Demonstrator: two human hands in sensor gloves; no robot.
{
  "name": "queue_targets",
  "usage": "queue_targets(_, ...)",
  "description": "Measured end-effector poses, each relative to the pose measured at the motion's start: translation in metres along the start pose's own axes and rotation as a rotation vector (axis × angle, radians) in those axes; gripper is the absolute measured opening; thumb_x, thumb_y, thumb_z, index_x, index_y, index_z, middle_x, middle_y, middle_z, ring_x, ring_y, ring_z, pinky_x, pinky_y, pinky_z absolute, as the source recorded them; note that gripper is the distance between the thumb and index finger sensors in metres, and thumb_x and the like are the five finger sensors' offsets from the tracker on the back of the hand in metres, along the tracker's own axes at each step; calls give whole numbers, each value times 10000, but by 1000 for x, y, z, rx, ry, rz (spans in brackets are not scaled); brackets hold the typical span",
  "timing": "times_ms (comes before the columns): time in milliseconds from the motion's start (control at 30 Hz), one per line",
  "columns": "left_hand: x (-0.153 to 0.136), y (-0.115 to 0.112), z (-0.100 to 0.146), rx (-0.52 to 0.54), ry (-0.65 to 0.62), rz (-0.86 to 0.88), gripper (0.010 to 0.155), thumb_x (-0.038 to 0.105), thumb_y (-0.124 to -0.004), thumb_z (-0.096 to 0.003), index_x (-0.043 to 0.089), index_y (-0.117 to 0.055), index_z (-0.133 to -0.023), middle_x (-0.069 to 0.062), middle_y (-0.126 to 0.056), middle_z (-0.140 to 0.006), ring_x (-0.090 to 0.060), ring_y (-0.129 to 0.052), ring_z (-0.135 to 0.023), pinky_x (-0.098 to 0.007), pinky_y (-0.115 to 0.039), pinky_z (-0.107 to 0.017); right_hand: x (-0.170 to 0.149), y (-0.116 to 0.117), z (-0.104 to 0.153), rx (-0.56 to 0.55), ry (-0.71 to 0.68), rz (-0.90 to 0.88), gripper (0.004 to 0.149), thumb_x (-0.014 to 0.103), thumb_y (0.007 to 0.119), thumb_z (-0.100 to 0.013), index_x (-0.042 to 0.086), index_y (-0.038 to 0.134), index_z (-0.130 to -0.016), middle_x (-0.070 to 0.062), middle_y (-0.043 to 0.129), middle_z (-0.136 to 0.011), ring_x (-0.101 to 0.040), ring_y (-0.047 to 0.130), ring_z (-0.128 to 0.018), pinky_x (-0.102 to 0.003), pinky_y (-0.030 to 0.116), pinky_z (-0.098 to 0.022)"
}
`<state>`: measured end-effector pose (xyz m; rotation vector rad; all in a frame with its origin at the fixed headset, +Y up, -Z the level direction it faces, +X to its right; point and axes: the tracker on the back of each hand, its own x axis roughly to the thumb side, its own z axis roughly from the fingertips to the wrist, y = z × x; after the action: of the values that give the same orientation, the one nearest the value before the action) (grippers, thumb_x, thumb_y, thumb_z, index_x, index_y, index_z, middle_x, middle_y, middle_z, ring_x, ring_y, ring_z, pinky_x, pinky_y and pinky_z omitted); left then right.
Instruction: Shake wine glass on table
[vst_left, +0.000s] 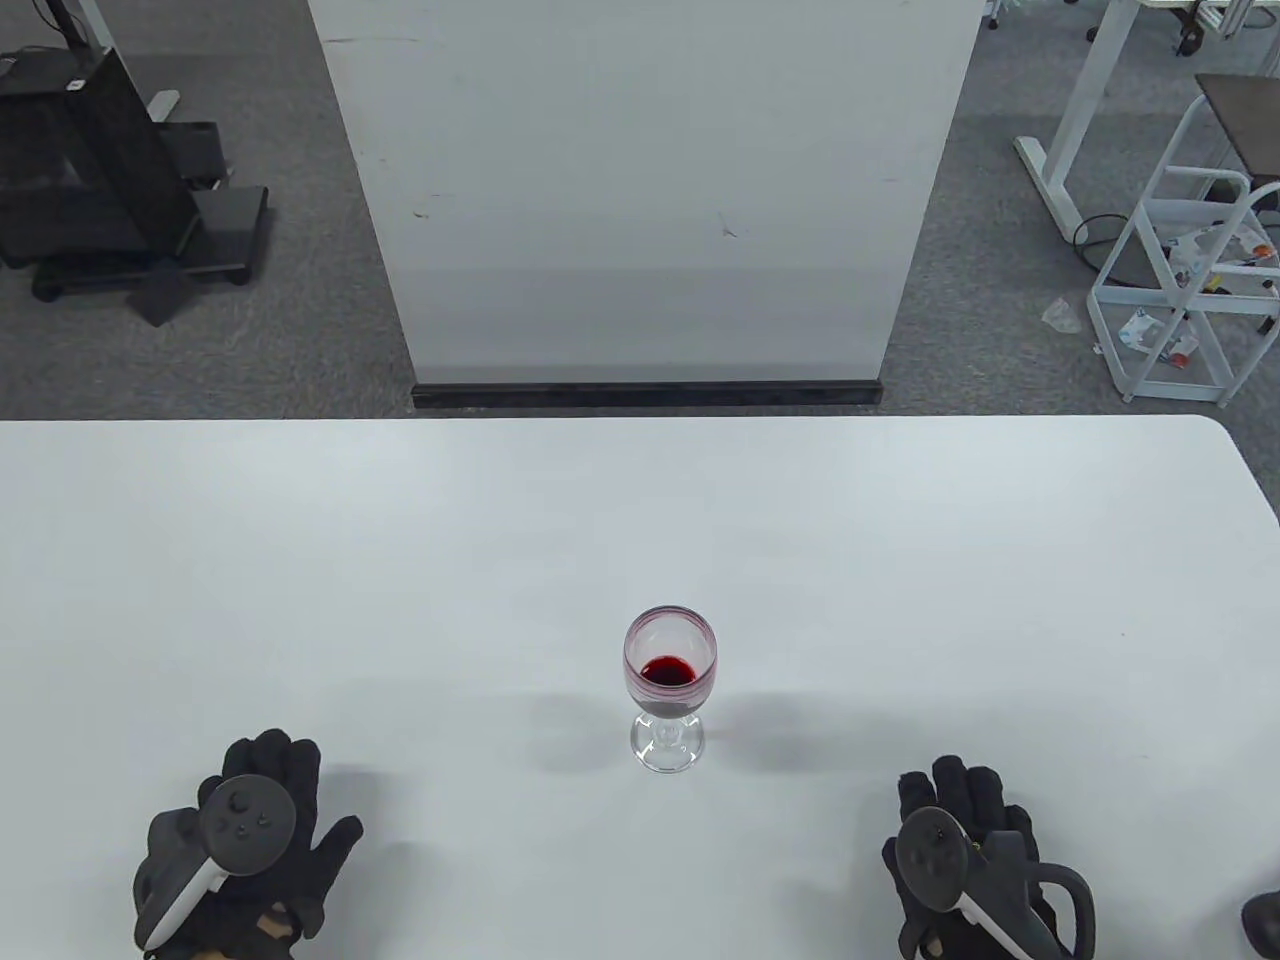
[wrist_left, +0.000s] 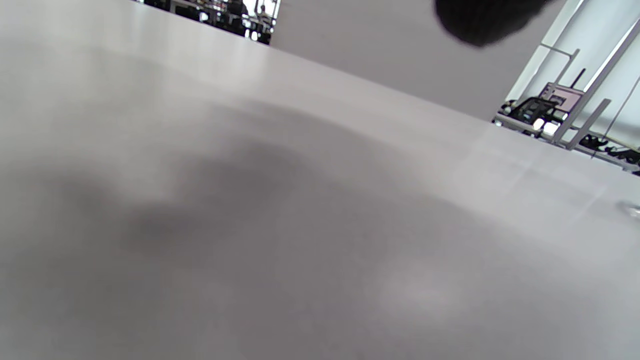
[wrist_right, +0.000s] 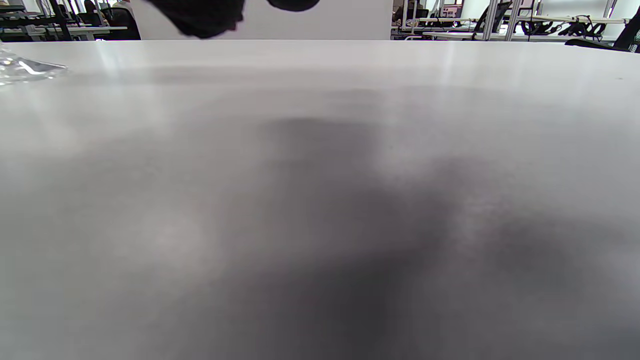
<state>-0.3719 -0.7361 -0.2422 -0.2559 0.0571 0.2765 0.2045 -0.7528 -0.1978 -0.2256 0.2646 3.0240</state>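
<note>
A clear wine glass (vst_left: 670, 680) with a little red wine in its bowl stands upright on the white table (vst_left: 400, 560), near the front middle. Its foot shows at the left edge of the right wrist view (wrist_right: 25, 67). My left hand (vst_left: 262, 800) lies flat on the table at the front left, fingers spread, holding nothing. My right hand (vst_left: 960, 800) lies on the table at the front right, also empty. Both hands are well apart from the glass. Only dark fingertips (wrist_left: 480, 20) show at the top of the left wrist view, and fingertips (wrist_right: 200, 17) in the right wrist view.
A white panel (vst_left: 640, 190) stands behind the table's far edge. A black stand (vst_left: 100, 170) is on the floor at the far left, a white frame cart (vst_left: 1190, 260) at the far right. A dark object (vst_left: 1262, 920) sits at the front right corner.
</note>
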Motion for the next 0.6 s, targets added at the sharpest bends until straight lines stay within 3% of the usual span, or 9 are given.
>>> queue_targets(600,0,0,0,-4,-8,12,795,593,-597,-464,290,-134,-1035,10,9,-1113,-270,80,-1022,-463,10,-730,-2,2,0,29,26,-24,667,503,668,-509,270,368,-1057,-44,246,-1156,-356,259,-1063,-597,389,-754)
